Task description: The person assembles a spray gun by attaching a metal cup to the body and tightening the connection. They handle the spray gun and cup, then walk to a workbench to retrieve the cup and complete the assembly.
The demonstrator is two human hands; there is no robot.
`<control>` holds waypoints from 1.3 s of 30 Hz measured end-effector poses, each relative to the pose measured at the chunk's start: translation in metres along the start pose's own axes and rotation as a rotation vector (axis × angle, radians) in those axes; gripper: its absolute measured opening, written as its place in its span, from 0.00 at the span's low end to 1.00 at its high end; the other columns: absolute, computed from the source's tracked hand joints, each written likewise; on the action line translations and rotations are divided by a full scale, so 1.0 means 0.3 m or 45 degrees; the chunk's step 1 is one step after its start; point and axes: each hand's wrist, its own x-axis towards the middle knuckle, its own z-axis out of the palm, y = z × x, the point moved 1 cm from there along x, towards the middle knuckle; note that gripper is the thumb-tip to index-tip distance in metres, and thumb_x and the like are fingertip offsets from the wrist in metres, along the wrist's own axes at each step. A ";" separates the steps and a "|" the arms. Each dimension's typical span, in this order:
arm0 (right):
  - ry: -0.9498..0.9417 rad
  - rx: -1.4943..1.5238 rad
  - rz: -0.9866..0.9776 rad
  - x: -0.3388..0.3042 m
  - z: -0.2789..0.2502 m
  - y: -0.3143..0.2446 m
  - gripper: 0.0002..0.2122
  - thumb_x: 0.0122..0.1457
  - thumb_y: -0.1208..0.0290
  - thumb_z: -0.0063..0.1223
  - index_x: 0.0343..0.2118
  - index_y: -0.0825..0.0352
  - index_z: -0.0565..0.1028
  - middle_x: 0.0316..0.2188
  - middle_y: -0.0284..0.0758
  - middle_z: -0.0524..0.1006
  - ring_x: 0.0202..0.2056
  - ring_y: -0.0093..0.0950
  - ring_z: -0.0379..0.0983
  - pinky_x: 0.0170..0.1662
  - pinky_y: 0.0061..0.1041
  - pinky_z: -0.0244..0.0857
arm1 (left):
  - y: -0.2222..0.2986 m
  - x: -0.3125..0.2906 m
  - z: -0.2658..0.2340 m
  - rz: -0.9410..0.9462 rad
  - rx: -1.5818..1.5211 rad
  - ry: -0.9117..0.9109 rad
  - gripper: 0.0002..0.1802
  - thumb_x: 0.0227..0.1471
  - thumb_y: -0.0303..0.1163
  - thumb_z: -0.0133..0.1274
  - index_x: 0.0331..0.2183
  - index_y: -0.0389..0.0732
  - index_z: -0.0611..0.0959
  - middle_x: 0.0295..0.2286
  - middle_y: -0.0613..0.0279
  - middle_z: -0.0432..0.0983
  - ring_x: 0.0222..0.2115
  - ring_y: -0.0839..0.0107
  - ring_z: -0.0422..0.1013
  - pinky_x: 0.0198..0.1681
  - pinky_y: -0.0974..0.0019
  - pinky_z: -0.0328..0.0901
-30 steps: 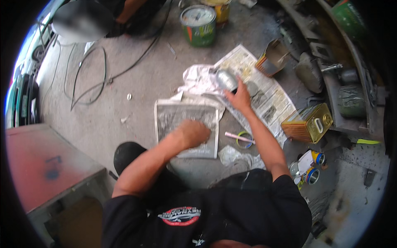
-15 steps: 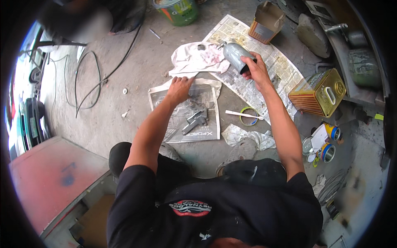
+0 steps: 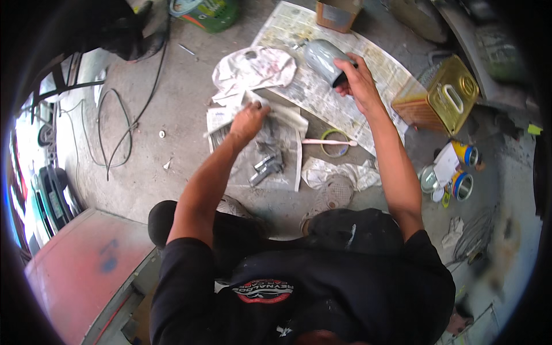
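My right hand (image 3: 359, 86) grips a grey metal spray gun cup (image 3: 325, 60) near its dark open end. The cup is tilted above the newspaper, its narrow fitting pointing far left. My left hand (image 3: 249, 122) is closed on a peaked edge of a white rag (image 3: 256, 72), which has pinkish stains and a small dark round piece on it. Below that hand, a grey metal spray gun body (image 3: 268, 165) lies on a printed sheet (image 3: 234, 177); my left wrist and hand cover part of the sheet.
Long newspaper (image 3: 386, 69) spreads at the far right beside a gold tin (image 3: 457, 95) and a cut-open box (image 3: 338, 16). Closer are a tape roll (image 3: 335, 144), a white brush-like stick (image 3: 328, 142), and a crumpled cloth (image 3: 345, 174). A black hose (image 3: 150, 103) snakes at left; a green bucket (image 3: 213, 14) stands far off.
My left hand has closed on the rag and pulled its near edge up toward me. My right hand still holds the cup. The whole view has shifted slightly.
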 end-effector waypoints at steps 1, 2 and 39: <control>0.016 -0.007 -0.015 -0.010 -0.013 0.002 0.45 0.52 0.47 0.63 0.64 0.75 0.58 0.30 0.40 0.77 0.20 0.24 0.73 0.23 0.23 0.66 | 0.026 0.051 -0.025 -0.027 0.041 -0.021 0.18 0.55 0.24 0.45 0.45 0.48 0.82 0.42 0.49 0.77 0.47 0.48 0.74 0.48 0.52 0.73; 0.007 -0.020 -0.013 -0.017 -0.023 0.001 0.45 0.52 0.47 0.63 0.64 0.75 0.58 0.30 0.41 0.77 0.21 0.24 0.74 0.23 0.23 0.66 | 0.036 0.095 -0.034 -0.011 0.060 0.043 0.16 0.56 0.25 0.46 0.43 0.48 0.83 0.41 0.49 0.77 0.46 0.48 0.74 0.48 0.51 0.73; 0.117 0.423 0.139 -0.456 -0.355 0.443 0.34 0.58 0.51 0.60 0.64 0.61 0.62 0.38 0.41 0.76 0.23 0.23 0.72 0.27 0.23 0.67 | 0.522 -0.162 -0.214 0.755 -0.151 -0.100 0.27 0.51 0.22 0.55 0.54 0.46 0.78 0.35 0.54 0.76 0.35 0.54 0.76 0.36 0.54 0.73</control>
